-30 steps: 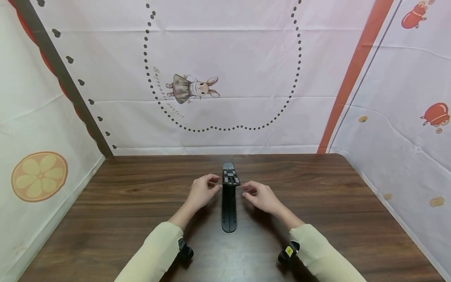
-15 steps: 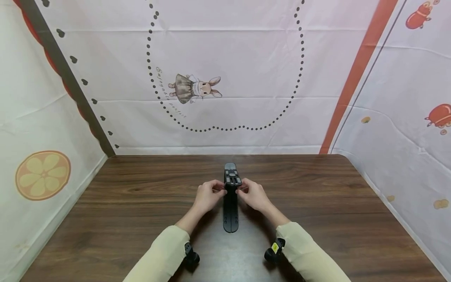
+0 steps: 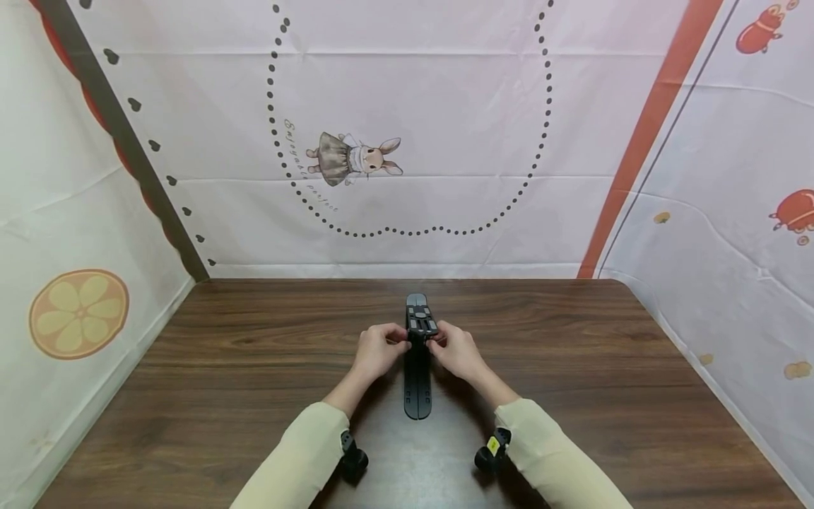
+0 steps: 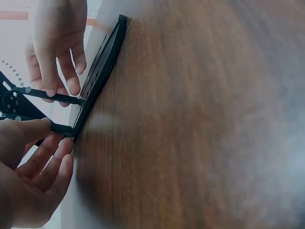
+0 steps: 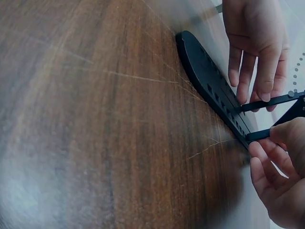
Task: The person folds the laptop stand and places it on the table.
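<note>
A black folding stand (image 3: 417,389) rests on the table, its long rounded base pointing toward me and a top piece with grey pads (image 3: 422,322) raised above it. My left hand (image 3: 376,351) pinches the stand's left strut (image 4: 62,129) between thumb and fingers. On the other side, my right hand (image 3: 459,352) pinches the right strut (image 5: 259,135). Both wrist views show the two struts side by side, their lower ends at the slotted base (image 5: 205,71). Whether those ends sit in the slots is too small to tell.
The brown wooden table (image 3: 222,396) runs back to a white printed cloth (image 3: 445,127) behind it. Similar cloth hangs along the left and right sides. A small black camera is strapped to each wrist, below the sleeve cuffs.
Both hands have moved inward from beside the stand and now pinch its struts. Over the last half second they have barely moved. The stand stays in place.
</note>
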A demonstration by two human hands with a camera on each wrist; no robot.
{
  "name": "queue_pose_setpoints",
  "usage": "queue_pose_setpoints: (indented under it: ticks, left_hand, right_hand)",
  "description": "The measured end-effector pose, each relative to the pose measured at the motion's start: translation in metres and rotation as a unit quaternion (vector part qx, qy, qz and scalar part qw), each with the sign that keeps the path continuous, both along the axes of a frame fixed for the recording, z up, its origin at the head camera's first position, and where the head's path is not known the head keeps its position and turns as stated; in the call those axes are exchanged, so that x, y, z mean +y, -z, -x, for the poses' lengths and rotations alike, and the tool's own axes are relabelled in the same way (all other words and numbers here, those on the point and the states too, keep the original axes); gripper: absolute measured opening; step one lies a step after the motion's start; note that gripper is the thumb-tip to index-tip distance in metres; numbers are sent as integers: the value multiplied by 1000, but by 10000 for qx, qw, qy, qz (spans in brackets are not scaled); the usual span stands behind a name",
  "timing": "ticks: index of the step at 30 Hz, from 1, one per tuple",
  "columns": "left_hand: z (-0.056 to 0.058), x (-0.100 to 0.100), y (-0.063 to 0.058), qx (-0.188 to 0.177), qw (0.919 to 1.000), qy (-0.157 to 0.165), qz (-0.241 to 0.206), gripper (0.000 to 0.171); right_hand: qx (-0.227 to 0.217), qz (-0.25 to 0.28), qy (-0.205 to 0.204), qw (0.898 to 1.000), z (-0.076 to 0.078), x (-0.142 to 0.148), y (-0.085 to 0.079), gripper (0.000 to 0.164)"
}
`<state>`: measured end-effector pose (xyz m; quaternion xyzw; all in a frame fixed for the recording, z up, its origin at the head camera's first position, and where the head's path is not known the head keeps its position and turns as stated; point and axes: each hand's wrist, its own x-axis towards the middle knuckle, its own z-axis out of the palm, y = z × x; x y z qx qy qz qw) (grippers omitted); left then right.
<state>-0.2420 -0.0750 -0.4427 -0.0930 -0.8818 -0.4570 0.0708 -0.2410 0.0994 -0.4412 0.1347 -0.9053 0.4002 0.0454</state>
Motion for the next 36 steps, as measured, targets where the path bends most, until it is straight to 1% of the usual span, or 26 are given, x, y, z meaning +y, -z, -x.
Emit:
queue_pose_setpoints:
  ticks: [7,12,16,21,24,30,36]
  left_hand:
    - [4,2,2,33,10000,-43,-15,4]
    - [4,3,4,69,9999,-107,-9,8]
    - [4,3,5,114,9999,-101,-22,9]
    - [5,4,3,63,9999,-72,-130,10]
    - [5,4,2,93,9998,-69,-149,10]
    - [6,4,-2,173,9997,-114,-99,9]
    - [7,5,-5,288,9994,-138,-119,8]
  right_hand:
    - [4,-9,-84,10000,2,1,2,11]
    - [123,-27,-109,9999,2,1,3,14]
    - [251,-125,-178,9994,3,2,2,10]
    - [270,-172,-251,9992,3,3,0,4]
    - [341,-174,-233,9990,3,3,-2,7]
    - [634,-205,-187,9976,5,3,-3,9]
    - [704,-143,-213,9972,5,4,-5,10]
